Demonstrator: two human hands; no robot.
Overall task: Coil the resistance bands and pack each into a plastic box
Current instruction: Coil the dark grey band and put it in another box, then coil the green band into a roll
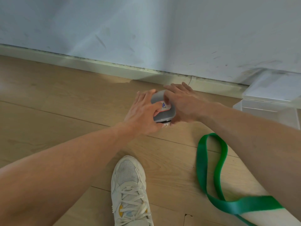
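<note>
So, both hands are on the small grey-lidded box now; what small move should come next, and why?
Probably press the lid down until it seats. Both the left hand and the right hand lie on top of the box, and a dark gap shows under the lid's near edge, so it looks not fully closed. The green band lies uncoiled on the floor.

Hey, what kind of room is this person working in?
Probably a room in a home, with the work done on the floor: wood-plank floor, a scuffed pale wall with a baseboard, and clear storage bins in the corner. Nothing shows which room.
</note>
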